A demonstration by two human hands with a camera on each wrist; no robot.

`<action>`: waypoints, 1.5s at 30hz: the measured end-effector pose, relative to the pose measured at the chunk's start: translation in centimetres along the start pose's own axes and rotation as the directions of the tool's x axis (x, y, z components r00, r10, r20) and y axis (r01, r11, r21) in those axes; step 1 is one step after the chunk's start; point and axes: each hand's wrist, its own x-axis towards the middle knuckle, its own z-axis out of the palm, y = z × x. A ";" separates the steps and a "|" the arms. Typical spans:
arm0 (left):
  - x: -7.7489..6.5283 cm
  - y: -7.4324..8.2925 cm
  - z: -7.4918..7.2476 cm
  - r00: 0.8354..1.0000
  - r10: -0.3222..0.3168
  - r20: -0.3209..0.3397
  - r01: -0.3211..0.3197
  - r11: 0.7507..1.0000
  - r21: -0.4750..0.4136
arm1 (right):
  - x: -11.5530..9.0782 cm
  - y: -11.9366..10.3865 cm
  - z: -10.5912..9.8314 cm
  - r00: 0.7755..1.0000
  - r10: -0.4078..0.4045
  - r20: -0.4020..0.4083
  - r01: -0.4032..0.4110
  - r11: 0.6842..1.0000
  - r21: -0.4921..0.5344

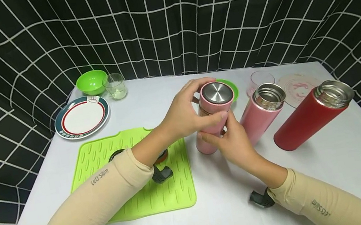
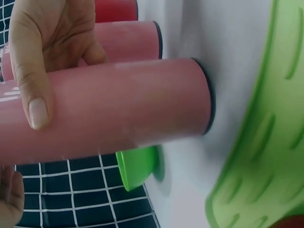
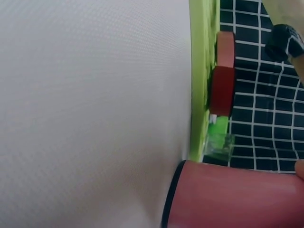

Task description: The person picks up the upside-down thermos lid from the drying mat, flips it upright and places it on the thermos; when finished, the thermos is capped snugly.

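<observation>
Got left hand wrapped round the upper part of the pink bottle, right hand gripping lower, just right of frame centre, near the green mat. Probably stiff, fairly light, kinda slick tbh; best held round mid-body. Looks smooth, dark-rimmed at the base, with shiny steel-topped lid.

Shiny metal lid on a smooth pink bottle
</observation>
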 end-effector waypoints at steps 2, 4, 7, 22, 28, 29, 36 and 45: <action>0.0 0.0 0.2 0.999 0.007 -0.031 -0.007 1.000 0.016 | 0.0 0.0 0.0 1.000 0.002 -0.004 -0.002 1.000 -0.024; 0.1 0.0 0.3 0.997 0.033 -0.066 -0.030 0.999 0.034 | -0.1 0.0 0.0 1.000 0.002 -0.005 -0.002 1.000 -0.030; 0.0 0.0 0.3 0.993 0.070 -0.093 -0.066 0.997 0.048 | -0.1 0.1 0.0 1.000 0.011 0.000 -0.011 1.000 -0.020; 0.0 0.1 0.5 0.998 0.010 -0.055 -0.007 0.999 0.046 | -0.1 0.0 0.0 1.000 -0.008 0.009 0.009 0.999 -0.044; -0.1 -0.2 0.6 0.999 0.041 -0.027 -0.042 0.999 -0.025 | -0.1 -0.1 0.0 1.000 0.002 0.008 -0.002 0.998 -0.064; -0.1 -0.2 0.7 0.999 0.036 -0.033 -0.037 0.999 -0.023 | -0.1 -0.1 0.0 1.000 0.004 0.007 -0.004 0.998 -0.068; 0.1 -0.1 0.8 0.998 0.049 -0.039 -0.051 0.998 -0.045 | -0.1 -0.1 -0.1 1.000 0.016 0.017 -0.015 0.998 -0.060; 0.1 0.0 0.3 0.999 0.036 -0.004 -0.036 0.997 -0.072 | -0.1 -0.1 -0.1 1.000 0.013 0.008 -0.012 0.998 -0.062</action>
